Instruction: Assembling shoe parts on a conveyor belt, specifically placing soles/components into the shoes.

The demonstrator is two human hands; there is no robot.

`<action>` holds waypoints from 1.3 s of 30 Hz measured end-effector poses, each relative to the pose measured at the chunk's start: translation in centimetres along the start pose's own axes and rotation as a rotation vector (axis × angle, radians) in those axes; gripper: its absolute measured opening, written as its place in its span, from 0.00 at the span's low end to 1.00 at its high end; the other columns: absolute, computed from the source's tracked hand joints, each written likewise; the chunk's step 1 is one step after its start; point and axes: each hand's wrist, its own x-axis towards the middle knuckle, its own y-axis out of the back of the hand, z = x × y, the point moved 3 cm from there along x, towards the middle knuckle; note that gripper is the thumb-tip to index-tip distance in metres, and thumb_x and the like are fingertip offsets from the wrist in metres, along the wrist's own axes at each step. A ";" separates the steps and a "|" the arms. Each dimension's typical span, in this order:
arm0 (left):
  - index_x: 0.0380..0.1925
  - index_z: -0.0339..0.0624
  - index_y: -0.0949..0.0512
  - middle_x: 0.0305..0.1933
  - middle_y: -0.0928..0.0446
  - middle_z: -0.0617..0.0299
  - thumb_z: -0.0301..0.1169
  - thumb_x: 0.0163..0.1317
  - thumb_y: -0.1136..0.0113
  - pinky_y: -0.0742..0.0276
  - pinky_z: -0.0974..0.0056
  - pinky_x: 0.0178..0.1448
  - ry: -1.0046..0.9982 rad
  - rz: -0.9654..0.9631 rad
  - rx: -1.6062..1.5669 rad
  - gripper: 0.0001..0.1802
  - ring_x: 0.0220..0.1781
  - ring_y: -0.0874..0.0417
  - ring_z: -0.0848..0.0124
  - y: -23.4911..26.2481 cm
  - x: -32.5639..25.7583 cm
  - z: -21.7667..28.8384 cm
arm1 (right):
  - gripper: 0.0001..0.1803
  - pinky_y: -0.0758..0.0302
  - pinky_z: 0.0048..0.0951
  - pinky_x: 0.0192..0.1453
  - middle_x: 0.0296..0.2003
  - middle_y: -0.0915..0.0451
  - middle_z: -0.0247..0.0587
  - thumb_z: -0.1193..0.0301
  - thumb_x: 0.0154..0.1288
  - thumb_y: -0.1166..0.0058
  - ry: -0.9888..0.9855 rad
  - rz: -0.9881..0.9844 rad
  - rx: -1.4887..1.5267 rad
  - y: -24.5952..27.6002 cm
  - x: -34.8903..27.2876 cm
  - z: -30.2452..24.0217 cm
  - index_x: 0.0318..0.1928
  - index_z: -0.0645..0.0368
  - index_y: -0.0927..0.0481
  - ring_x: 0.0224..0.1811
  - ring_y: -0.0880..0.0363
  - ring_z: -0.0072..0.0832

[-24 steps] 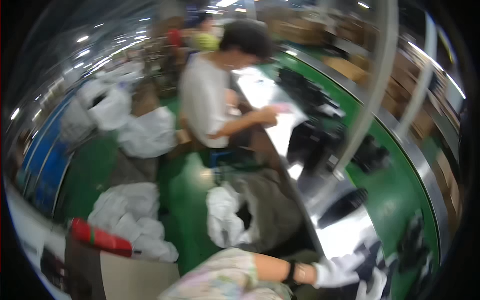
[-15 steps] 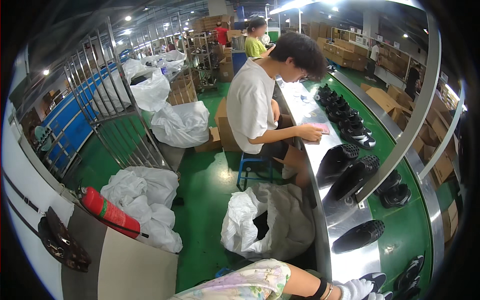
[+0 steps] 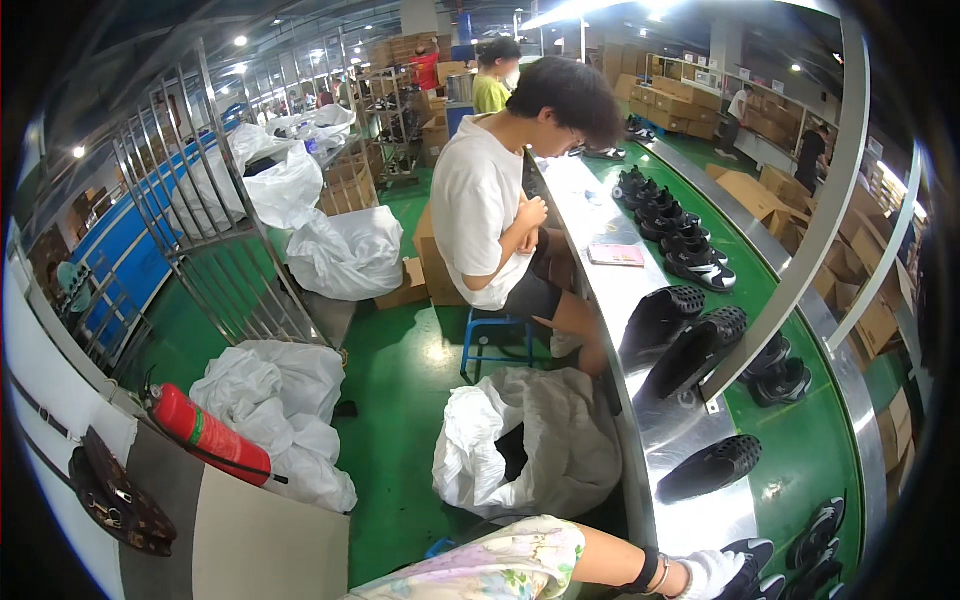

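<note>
My left arm, in a floral sleeve with a black band and a bracelet at the wrist, reaches in from the lower edge. In a white glove, my left hand (image 3: pixel 708 574) is closed at a black and white sneaker (image 3: pixel 748 562) at the bottom of the view, its fingers partly hidden. Beside it, on the green belt, lie more black sneakers (image 3: pixel 818 530). A black shoe with a pattern of holes (image 3: pixel 712 468) lies on the metal ledge a little farther off. My right hand is out of view.
A co-worker (image 3: pixel 478 200) sits on a blue stool (image 3: pixel 497 340) by the ledge, near a pink phone-like object (image 3: pixel 616 255). An open white sack (image 3: pixel 575 450) stands on the floor. A slanted metal post (image 3: pixel 800 240) crosses the line. A red fire extinguisher (image 3: pixel 210 432) is at left.
The co-worker has let go of the pink object and drawn the hand back to the chest. My left hand has stayed by the sneaker. The view has shifted slightly.
</note>
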 end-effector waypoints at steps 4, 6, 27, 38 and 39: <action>0.55 0.28 0.24 0.54 0.21 0.37 0.34 0.62 0.50 0.24 0.50 0.63 -0.005 -0.009 -0.034 0.25 0.56 0.18 0.47 -1.1 1.2 0.4 | 0.38 0.33 0.44 0.71 0.64 0.28 0.65 0.58 0.66 0.36 -0.161 0.009 0.243 -0.8 0.6 -0.9 0.72 0.59 0.34 0.67 0.29 0.51; 0.54 0.30 0.24 0.53 0.21 0.38 0.37 0.63 0.49 0.24 0.49 0.63 -0.034 0.056 0.042 0.25 0.56 0.18 0.47 -4.0 1.7 -1.0 | 0.40 0.33 0.42 0.71 0.66 0.29 0.65 0.58 0.66 0.36 -0.094 -0.087 0.305 -1.0 2.0 -2.6 0.73 0.60 0.35 0.67 0.29 0.51; 0.55 0.37 0.22 0.46 0.18 0.46 0.29 0.63 0.35 0.18 0.52 0.42 -0.305 0.377 0.055 0.20 0.39 0.16 0.50 1.4 -3.3 -6.7 | 0.18 0.21 0.42 0.42 0.36 0.20 0.44 0.55 0.62 0.37 0.115 0.155 0.032 -3.7 23.3 1.1 0.48 0.48 0.18 0.37 0.18 0.45; 0.48 0.36 0.20 0.43 0.17 0.53 0.26 0.59 0.35 0.17 0.59 0.42 -0.396 0.426 0.279 0.16 0.42 0.15 0.58 3.0 -4.8 -7.3 | 0.27 0.23 0.45 0.60 0.58 0.20 0.45 0.61 0.64 0.40 -0.273 0.268 0.062 -0.9 30.6 4.1 0.64 0.47 0.25 0.60 0.23 0.46; 0.47 0.37 0.20 0.43 0.18 0.54 0.27 0.59 0.37 0.18 0.61 0.40 -0.447 0.442 0.358 0.15 0.43 0.17 0.61 3.1 -5.3 -7.8 | 0.29 0.27 0.39 0.67 0.60 0.21 0.47 0.64 0.64 0.39 -0.315 0.309 0.025 -1.2 29.8 5.5 0.66 0.50 0.25 0.63 0.23 0.43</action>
